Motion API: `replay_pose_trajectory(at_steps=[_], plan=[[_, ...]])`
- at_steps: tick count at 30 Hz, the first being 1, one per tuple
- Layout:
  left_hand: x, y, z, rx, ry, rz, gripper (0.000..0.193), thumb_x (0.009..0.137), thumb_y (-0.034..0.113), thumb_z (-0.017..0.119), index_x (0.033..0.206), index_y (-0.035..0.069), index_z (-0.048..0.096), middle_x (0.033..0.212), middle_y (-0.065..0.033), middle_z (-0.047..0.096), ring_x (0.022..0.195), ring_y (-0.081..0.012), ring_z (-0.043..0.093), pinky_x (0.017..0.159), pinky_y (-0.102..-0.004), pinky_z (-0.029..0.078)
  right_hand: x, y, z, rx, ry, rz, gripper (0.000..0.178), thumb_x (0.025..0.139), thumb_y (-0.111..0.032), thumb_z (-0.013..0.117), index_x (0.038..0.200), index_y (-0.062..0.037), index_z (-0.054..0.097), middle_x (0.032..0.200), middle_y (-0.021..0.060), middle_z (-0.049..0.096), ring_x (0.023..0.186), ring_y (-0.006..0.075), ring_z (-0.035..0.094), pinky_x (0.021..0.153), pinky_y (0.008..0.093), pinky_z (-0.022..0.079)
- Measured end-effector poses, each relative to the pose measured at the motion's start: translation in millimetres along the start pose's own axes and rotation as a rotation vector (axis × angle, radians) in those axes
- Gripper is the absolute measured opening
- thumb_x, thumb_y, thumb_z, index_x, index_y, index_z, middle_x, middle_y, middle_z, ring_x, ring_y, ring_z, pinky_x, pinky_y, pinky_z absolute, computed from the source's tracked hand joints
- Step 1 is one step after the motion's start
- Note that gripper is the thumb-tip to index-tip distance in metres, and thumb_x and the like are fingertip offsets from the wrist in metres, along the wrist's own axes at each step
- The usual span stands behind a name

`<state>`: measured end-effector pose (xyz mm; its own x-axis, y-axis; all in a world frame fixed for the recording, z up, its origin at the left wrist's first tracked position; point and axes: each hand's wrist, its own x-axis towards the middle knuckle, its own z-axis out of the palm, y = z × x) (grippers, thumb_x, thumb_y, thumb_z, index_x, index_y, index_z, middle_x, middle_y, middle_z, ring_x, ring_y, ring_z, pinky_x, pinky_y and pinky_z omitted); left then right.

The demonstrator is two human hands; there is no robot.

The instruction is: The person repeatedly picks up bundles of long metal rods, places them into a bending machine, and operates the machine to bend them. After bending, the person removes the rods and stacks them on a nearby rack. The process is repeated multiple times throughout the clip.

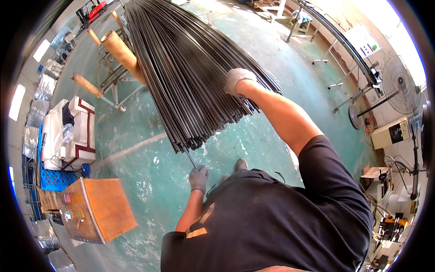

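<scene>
A long bundle of thin dark rods (181, 68), perhaps tubes, runs away from me, its near ends uneven. In front of its near left corner, my left hand (198, 178) in a grey glove is closed around a slim grey metal rod (190, 158). The rod's far tip meets the bundle's ends; whether it goes inside one of them I cannot tell. My right hand (239, 80), in a pale knitted glove, reaches over the bundle's right side and appears to rest on the rods. Its fingers are hidden from this view.
Cardboard tubes (121, 52) on a wheeled metal frame stand left of the bundle. Nearer on the left are white wrapped packages (81, 131) and a brown wooden box (106, 208). A standing fan (400, 81) and a long rail stand (340, 38) are at the right.
</scene>
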<state>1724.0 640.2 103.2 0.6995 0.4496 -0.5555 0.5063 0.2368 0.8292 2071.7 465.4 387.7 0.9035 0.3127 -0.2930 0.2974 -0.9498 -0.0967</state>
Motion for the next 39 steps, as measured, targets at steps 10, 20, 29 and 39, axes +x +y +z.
replay_pose_trajectory(at_steps=[10, 20, 29, 39], plan=[[-12, -33, -1, -0.217, -0.003, -0.181, 0.014, 0.089, 0.006, 0.064, 0.101, -0.001, 0.069, 0.078, -0.0060, 0.067, 0.064, -0.0131, 0.061, 0.056, -0.0262, 0.046, 7, 15, -7, 0.854, -0.242, -0.009, 0.037, 0.082, -0.030, 0.083, 0.096, 0.0034, 0.078, 0.087, 0.0150, 0.076, 0.075, 0.0245, 0.072, 0.069, 0.0417, 0.059], [-18, -16, 3, -0.220, 0.073, -0.141, 0.015, 0.090, 0.002, 0.062, 0.104, -0.001, 0.067, 0.074, -0.0045, 0.062, 0.059, -0.0118, 0.056, 0.051, -0.0263, 0.045, -12, 24, -2, 1.770, -0.697, -0.151, 0.024, 0.098, -0.014, 0.061, 0.105, 0.0082, 0.069, 0.092, 0.0200, 0.075, 0.077, 0.0277, 0.077, 0.066, 0.0363, 0.066], [-16, -26, 5, -0.214, -0.008, -0.154, 0.013, 0.090, 0.003, 0.060, 0.101, 0.000, 0.067, 0.074, -0.0033, 0.061, 0.060, -0.0119, 0.057, 0.052, -0.0264, 0.045, 27, 29, 10, 0.541, -0.196, -0.419, 0.022, 0.088, -0.019, 0.068, 0.090, 0.0012, 0.076, 0.086, 0.0153, 0.075, 0.074, 0.0236, 0.073, 0.070, 0.0379, 0.059], [-10, -26, -1, 0.007, -0.069, -0.063, 0.013, 0.087, 0.010, 0.063, 0.094, 0.002, 0.070, 0.077, -0.0055, 0.065, 0.069, -0.0161, 0.064, 0.063, -0.0312, 0.053, -9, 4, -10, 1.430, -0.361, 0.067, 0.031, 0.100, -0.023, 0.071, 0.076, -0.0069, 0.060, 0.064, 0.0059, 0.057, 0.053, 0.0206, 0.055, 0.054, 0.0391, 0.053]])
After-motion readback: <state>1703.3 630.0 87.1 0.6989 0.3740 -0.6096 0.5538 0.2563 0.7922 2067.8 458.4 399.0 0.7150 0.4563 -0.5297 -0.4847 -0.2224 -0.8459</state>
